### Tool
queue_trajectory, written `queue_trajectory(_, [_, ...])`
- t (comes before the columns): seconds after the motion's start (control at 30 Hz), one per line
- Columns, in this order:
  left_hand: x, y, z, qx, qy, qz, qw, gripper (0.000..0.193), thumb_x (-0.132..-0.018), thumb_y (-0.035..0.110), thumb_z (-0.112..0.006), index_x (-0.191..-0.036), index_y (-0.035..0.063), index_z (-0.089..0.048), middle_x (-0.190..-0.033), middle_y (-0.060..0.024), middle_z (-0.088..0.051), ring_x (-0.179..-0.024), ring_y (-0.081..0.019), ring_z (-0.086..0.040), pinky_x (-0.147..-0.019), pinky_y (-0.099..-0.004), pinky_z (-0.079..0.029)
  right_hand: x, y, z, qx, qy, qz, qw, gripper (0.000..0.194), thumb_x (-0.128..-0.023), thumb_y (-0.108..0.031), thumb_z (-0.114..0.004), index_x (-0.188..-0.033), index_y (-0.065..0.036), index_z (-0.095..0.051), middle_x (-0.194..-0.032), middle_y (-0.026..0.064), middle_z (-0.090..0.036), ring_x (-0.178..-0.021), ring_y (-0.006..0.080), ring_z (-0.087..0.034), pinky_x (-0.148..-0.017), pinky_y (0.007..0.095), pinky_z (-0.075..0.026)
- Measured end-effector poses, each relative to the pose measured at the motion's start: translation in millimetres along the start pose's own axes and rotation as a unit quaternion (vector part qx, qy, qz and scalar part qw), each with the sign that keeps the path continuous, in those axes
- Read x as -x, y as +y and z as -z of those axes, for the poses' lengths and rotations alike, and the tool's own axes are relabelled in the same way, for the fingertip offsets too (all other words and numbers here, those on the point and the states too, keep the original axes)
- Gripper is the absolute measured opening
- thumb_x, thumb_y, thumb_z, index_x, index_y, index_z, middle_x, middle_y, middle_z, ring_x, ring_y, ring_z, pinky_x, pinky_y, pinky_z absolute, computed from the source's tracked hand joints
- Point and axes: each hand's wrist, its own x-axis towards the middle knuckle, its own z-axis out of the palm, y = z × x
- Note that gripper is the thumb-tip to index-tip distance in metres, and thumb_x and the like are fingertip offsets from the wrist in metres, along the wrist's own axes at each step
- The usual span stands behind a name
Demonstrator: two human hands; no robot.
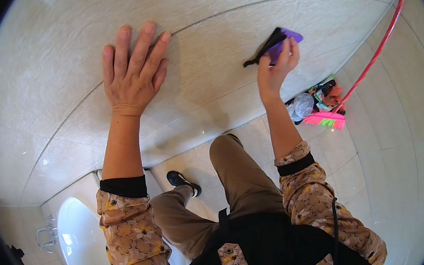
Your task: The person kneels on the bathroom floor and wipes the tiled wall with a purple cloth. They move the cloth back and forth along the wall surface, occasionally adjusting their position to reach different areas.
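Observation:
My left hand lies against the glossy beige tiled wall, its fingers apart and nothing in it. A dark grout line runs behind those fingers. To the right, my right hand pinches a purple and black cloth between thumb and fingers. The cloth is at the wall's surface, its black part to the left and its purple part to the right. Its exact make is hard to tell because it is folded and slightly blurred.
A pink broom head with a long red handle stands by a heap of rubbish at the wall's foot. At lower left is a white bathtub with a chrome tap. My legs stand on the tiled floor.

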Motion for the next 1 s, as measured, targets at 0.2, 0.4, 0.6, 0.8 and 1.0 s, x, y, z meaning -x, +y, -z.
queue_trajectory(0.2, [-4.2, -2.1, 0.1, 0.089, 0.013, -0.002, 0.996, 0.051, -0.104, 0.052, -0.041, -0.153, 0.0382, -0.043, -0.161, 0.0093, -0.041, -0.151, -0.0241, -0.033, -0.126, -0.0443, -0.012, -22.8, -72.3, -34.2, -0.026, -0.035, 0.102, 0.994, 0.064, -0.071, -0.004, -0.056, -0.134, -0.013, -0.065, -0.142, 0.0123, -0.049, -0.132, 0.0376, -0.04, -0.113, 0.0516, -0.028])
queue_trajectory(0.4, [-4.0, -3.1, -3.8, 0.179, 0.103, -0.011, 0.978, 0.05, -0.103, 0.056, -0.043, -0.149, 0.0361, -0.048, -0.156, 0.0072, -0.048, -0.149, -0.0244, -0.038, -0.125, -0.045, -0.017, 44.7, -124.5, -50.1, -0.077, -0.152, 0.321, 0.932, 0.043, -0.083, -0.013, -0.063, -0.123, -0.03, -0.07, -0.138, -0.0076, -0.053, -0.129, 0.0264, -0.044, -0.1, 0.045, -0.04])
queue_trajectory(0.6, [1.7, -5.4, -3.0, 0.077, 0.086, -0.038, 0.993, 0.055, -0.096, 0.047, -0.058, -0.146, 0.0263, -0.05, -0.151, -0.001, -0.054, -0.147, -0.0272, -0.04, -0.123, -0.0462, -0.02, -9.4, -60.2, -20.0, -0.025, -0.132, 0.208, 0.969, 0.056, -0.072, -0.01, -0.069, -0.126, -0.025, -0.069, -0.136, 0.0036, -0.051, -0.129, 0.0313, -0.044, -0.104, 0.0464, -0.038])
queue_trajectory(0.8, [-0.3, -4.4, -1.4, 0.051, 0.082, -0.035, 0.995, 0.053, -0.096, 0.046, -0.058, -0.145, 0.0259, -0.05, -0.151, -0.0008, -0.054, -0.146, -0.0264, -0.042, -0.122, -0.0453, -0.021, -68.3, -36.4, -16.6, -0.072, 0.057, 0.025, 0.995, 0.065, -0.074, 0.0, -0.056, -0.139, -0.003, -0.057, -0.143, 0.0204, -0.043, -0.132, 0.0396, -0.035, -0.114, 0.05, -0.025])
queue_trajectory(1.0, [-2.1, -3.7, -0.9, 0.119, 0.125, -0.021, 0.985, 0.046, -0.102, 0.049, -0.047, -0.144, 0.0301, -0.051, -0.151, 0.0028, -0.054, -0.144, -0.0234, -0.044, -0.122, -0.0439, -0.021, -28.3, -116.7, -36.5, -0.103, -0.112, 0.246, 0.957, 0.047, -0.081, -0.012, -0.059, -0.125, -0.025, -0.071, -0.139, 0.0054, -0.054, -0.129, 0.0304, -0.046, -0.107, 0.0472, -0.035])
